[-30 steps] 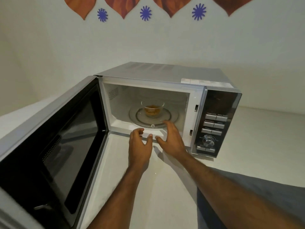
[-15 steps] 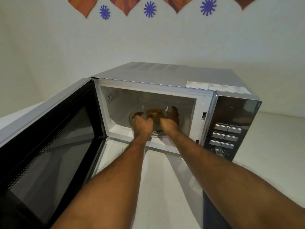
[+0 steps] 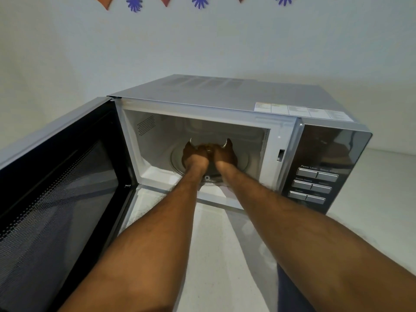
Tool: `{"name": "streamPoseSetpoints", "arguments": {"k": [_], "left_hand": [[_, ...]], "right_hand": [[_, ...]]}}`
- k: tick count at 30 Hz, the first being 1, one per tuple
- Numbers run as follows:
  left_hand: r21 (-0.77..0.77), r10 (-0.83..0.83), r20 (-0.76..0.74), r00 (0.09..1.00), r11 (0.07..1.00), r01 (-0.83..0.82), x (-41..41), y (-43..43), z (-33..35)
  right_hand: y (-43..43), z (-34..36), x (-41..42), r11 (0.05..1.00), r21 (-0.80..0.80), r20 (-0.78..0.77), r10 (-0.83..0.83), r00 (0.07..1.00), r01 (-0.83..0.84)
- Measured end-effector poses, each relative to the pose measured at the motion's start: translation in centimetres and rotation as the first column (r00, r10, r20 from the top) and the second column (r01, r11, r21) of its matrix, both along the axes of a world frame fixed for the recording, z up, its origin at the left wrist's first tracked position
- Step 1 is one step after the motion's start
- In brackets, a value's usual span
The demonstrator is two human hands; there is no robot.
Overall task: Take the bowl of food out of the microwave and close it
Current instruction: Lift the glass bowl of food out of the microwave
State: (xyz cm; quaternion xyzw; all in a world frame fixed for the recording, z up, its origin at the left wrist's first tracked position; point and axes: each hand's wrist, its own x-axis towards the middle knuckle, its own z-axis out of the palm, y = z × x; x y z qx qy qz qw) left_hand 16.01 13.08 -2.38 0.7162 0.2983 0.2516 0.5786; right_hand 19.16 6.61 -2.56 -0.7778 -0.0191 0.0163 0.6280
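Note:
The silver microwave (image 3: 225,91) stands on a white counter with its door (image 3: 58,188) swung wide open to the left. Inside, a clear glass bowl of brown food (image 3: 208,147) sits on the glass turntable (image 3: 242,159). Both my arms reach into the cavity. My left hand (image 3: 194,155) wraps the bowl's left side and my right hand (image 3: 225,154) wraps its right side, fingers curled around the rim. Most of the bowl is hidden behind my hands; only its rim and a strip of food show. I cannot tell whether it is lifted off the turntable.
The control panel (image 3: 315,183) with buttons is on the microwave's right front. The white counter (image 3: 216,255) runs beneath my arms and to the right of the oven. A pale wall with purple and orange decorations (image 3: 200,1) stands behind.
My hands went from the cavity's front sill into the oven and closed around the bowl. My head moved closer, so the microwave fills more of the view.

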Motion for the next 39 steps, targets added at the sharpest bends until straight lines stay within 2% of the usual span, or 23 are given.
{"name": "streamPoseSetpoints", "arguments": {"k": [2, 7, 12, 15, 18, 23, 27, 30, 33, 34, 35, 39], "left_hand": [[-0.023, 0.011, 0.018, 1.0, 1.0, -0.01, -0.3, -0.4, -0.1], [0.006, 0.06, 0.177, 0.982, 0.998, -0.062, -1.0, -1.0, 1.3], [-0.146, 0.135, 0.251, 0.958, 0.984, -0.1, -3.1, -1.4, 1.4], [-0.249, 0.16, 0.268, 0.95, 0.964, -0.092, -4.9, -2.0, 1.1], [-0.268, 0.155, 0.285, 0.946, 0.96, -0.076, -7.0, -3.1, 0.8], [-0.258, 0.157, 0.265, 0.951, 0.962, -0.086, -10.4, -4.5, -0.2], [-0.291, 0.096, 0.28, 0.955, 0.957, -0.011, -12.9, -5.5, -1.2], [-0.26, 0.048, 0.263, 0.964, 0.965, 0.023, -14.9, -5.5, -2.1], [-0.277, 0.059, 0.271, 0.961, 0.961, 0.02, -15.6, -6.3, -2.5], [-0.312, -0.046, 0.24, 0.97, 0.942, 0.122, -18.9, -6.6, -3.1], [-0.316, -0.095, 0.261, 0.961, 0.932, 0.178, -20.3, -6.7, -3.3], [-0.367, -0.149, 0.28, 0.948, 0.896, 0.25, -22.1, -7.6, -3.7]], "right_hand": [[-0.1, 0.2, 0.0, 0.999, 0.038, -0.015, -0.006, 1.0, 0.007], [-0.1, 0.5, -1.3, 0.984, 0.177, -0.009, -0.011, 1.0, 0.012], [-1.5, 1.2, -3.6, 0.976, 0.217, 0.138, -0.039, 0.99, 0.008], [-2.2, 1.6, -4.6, 0.956, 0.295, 0.051, -0.026, 0.998, 0.01], [-3.1, 1.8, -6.1, 0.915, 0.402, -0.093, 0.007, 0.996, 0.031], [-4.0, 0.7, -9.6, 0.904, 0.427, -0.071, 0.03, 0.997, 0.003], [-4.8, -0.3, -12.7, 0.893, 0.451, -0.045, 0.018, 0.999, 0.004], [-5.5, -1.2, -14.9, 0.876, 0.478, -0.052, -0.047, 0.998, 0.066], [-6.1, -2.1, -15.8, 0.878, 0.478, -0.074, -0.005, 0.997, 0.04], [-6.9, -1.8, -20.4, 0.876, 0.461, -0.095, -0.107, 0.99, 0.139], [-7.0, -1.9, -21.8, 0.862, 0.483, -0.109, -0.118, 0.987, 0.156], [-8.4, -3.4, -23.2, 0.884, 0.435, -0.106, -0.138, 0.985, 0.17]]}}
